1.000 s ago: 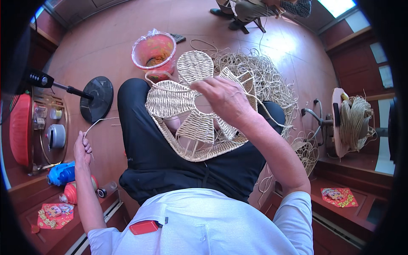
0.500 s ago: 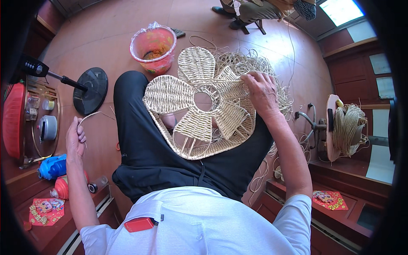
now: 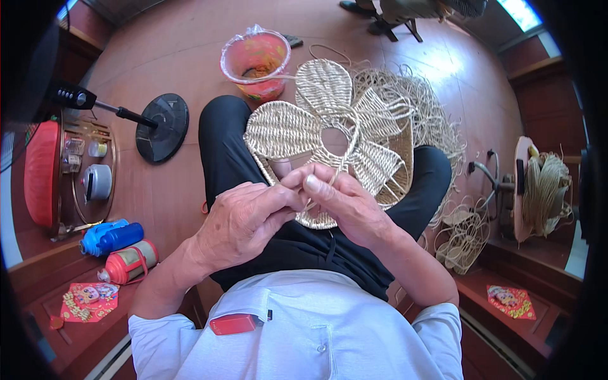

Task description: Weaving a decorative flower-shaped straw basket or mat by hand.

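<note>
Across my lap lies a flower-shaped woven straw piece (image 3: 285, 130), its broad petals set around a round hole, with a rimmed woven edge beneath it. Both hands meet over its near side. My right hand (image 3: 354, 206) pinches a straw cord (image 3: 354, 133) between thumb and forefinger; the cord runs up past the hole. My left hand (image 3: 244, 221) is closed, its fingertips touching the right hand's. Whatever lies inside the left fingers is hidden. The petal nearest me is mostly covered by my hands.
A pile of loose cord (image 3: 424, 114) lies right of the woven piece. Beyond my left knee stands a plastic-lined red bucket (image 3: 256, 60), with a round black stand base (image 3: 163, 128) further left. Bottles (image 3: 120, 237) are at left; a cord bundle (image 3: 546, 193) sits at right.
My left hand has come in from the far left, and my right hand has moved down toward me from the far-right petal. They now meet; the view has shifted left.
</note>
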A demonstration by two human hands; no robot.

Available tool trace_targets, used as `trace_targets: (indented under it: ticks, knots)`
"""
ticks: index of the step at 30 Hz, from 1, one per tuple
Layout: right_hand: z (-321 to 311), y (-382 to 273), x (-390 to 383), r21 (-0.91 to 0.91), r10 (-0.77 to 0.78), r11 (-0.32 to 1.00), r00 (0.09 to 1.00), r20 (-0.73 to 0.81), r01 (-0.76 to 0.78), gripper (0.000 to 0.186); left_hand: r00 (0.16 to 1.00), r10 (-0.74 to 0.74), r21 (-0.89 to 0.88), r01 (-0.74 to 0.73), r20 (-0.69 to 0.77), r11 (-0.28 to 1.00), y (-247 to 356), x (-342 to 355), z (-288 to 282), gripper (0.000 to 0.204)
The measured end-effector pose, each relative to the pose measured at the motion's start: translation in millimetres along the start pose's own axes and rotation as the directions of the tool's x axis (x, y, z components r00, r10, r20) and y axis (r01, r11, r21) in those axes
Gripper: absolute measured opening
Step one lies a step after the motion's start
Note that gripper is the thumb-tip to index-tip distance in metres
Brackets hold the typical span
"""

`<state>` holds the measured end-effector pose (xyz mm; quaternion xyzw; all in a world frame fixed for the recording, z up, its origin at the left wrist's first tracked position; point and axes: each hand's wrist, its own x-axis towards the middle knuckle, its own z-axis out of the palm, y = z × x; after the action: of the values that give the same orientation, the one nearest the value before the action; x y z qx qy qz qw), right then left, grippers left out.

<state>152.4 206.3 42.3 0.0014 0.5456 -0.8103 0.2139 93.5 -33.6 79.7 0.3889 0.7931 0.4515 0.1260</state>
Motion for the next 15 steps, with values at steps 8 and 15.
trace_targets:
  ticks: [8,15]
  knots:
    - [-66,16,-57,0.330,-0.063,0.923,0.921,-0.384,0.200,0.031,0.888,-0.347,0.509,0.457,-0.300,0.730,-99,-74,-74,0.017]
    - [-69,38,-83,0.361,-0.076,0.892,0.877,-0.475,0.272,0.030,0.795,-0.480,0.542,0.606,-0.372,0.583,-181,-131,-134,0.016]
